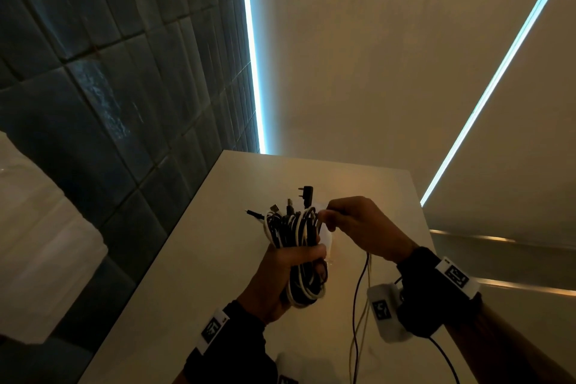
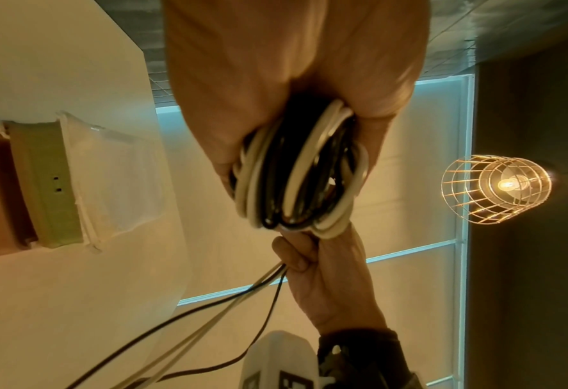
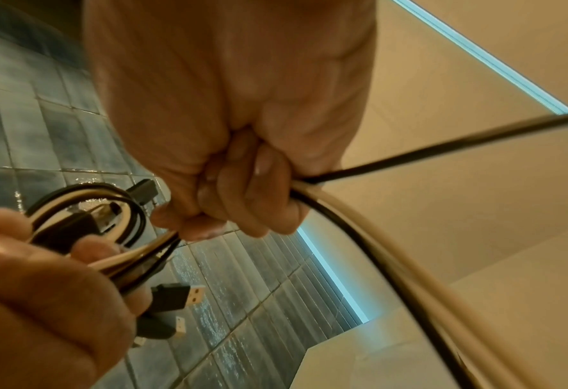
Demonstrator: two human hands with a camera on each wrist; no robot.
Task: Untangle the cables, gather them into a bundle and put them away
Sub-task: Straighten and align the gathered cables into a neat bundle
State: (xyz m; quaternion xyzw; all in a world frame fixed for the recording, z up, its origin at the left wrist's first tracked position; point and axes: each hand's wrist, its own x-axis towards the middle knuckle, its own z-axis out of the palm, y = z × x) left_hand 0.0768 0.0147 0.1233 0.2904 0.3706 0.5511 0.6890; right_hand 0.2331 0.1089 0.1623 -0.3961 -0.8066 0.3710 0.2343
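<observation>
My left hand (image 1: 282, 274) grips a coiled bundle of black and white cables (image 1: 296, 231) above the white table (image 1: 202, 259), its fingers wrapped round the middle of the coil. In the left wrist view the bundle (image 2: 295, 179) fills the fist. Several plugs (image 1: 291, 201) stick up from the top of the coil. My right hand (image 1: 352, 224) sits just right of the bundle, curled round the loose cable strands (image 3: 359, 221) that run out of the coil. Those free ends (image 1: 358, 305) hang down toward the table's near edge.
A translucent plastic container (image 2: 109, 181) sits on a green and brown stack on the table in the left wrist view. A dark tiled wall (image 1: 109, 103) runs along the table's left side. A caged lamp (image 2: 498, 189) hangs nearby.
</observation>
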